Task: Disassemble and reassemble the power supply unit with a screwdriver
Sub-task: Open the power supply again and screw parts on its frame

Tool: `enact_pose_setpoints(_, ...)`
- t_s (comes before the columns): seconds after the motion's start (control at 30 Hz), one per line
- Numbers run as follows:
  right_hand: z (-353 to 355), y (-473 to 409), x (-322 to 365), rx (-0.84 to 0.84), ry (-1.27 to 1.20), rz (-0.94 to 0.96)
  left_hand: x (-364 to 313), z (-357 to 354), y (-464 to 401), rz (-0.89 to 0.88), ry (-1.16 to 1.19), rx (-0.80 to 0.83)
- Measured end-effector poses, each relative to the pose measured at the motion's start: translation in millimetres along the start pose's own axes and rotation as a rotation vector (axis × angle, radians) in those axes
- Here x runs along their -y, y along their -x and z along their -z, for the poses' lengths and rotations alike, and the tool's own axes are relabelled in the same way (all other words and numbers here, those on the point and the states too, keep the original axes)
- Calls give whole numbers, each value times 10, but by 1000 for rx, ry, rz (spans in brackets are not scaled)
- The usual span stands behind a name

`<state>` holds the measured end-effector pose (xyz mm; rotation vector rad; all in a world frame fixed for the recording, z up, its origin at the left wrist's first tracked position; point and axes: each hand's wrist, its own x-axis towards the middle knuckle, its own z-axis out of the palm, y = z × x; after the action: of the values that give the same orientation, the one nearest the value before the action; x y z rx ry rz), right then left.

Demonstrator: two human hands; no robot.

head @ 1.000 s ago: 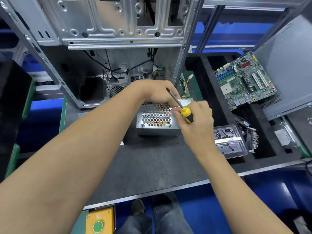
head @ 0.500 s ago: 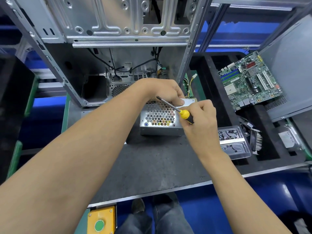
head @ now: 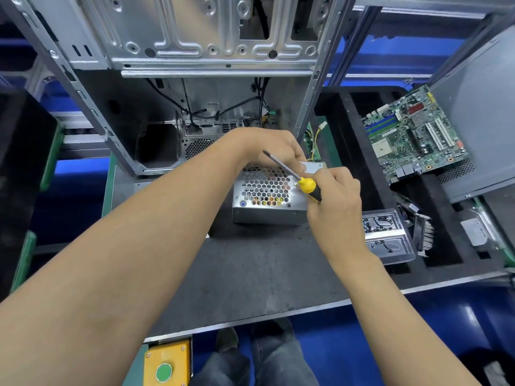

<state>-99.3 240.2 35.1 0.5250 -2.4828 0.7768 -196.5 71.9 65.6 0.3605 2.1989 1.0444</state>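
The silver power supply unit [head: 266, 203], with a honeycomb grille on top, sits on the dark work mat [head: 250, 274] in front of the open computer case. My left hand [head: 267, 147] grips the unit's far top edge. My right hand [head: 334, 201] grips the yellow-and-black handle of a screwdriver [head: 299, 181]. Its shaft slants up and left across the grille, and the tip lies against my left hand's fingers. The unit's far side is hidden behind my left hand.
An open metal computer case [head: 195, 79] stands behind the unit. A motherboard [head: 412, 135] leans in the black foam tray [head: 348, 129] on the right, near a clear plastic screw tray [head: 387, 235] and a heatsink [head: 423, 232]. A yellow button box [head: 167, 363] sits at the bench's front edge.
The screwdriver has tilted flatter, its tip swinging left over the grille toward my left hand. Both hands stay on the unit and the handle.
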Motion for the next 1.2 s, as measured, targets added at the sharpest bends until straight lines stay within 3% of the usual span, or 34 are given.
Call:
enact_pose_setpoints(0.23,406,-169,-11,-61,-149,-252,48,6,-31,27,18,14)
enact_pose_setpoints(0.3,592,-225,-108,37,-234,-328,54,15,-31,32,10,25)
enact_pose_setpoints(0.37,767,-251,-201,107,-284,-299,49,22,-32,30,1,21)
enact_pose_setpoints(0.43,888,-260,-279,68,-310,-227,38,21,-33,32,10,20)
enact_pose_setpoints(0.67,852,-330,-216,-121,-885,-427,35,30,-42,36,-14,26)
enact_pose_setpoints(1.2,506,-394,-28,-31,-596,-276,76,28,-32,32,76,36)
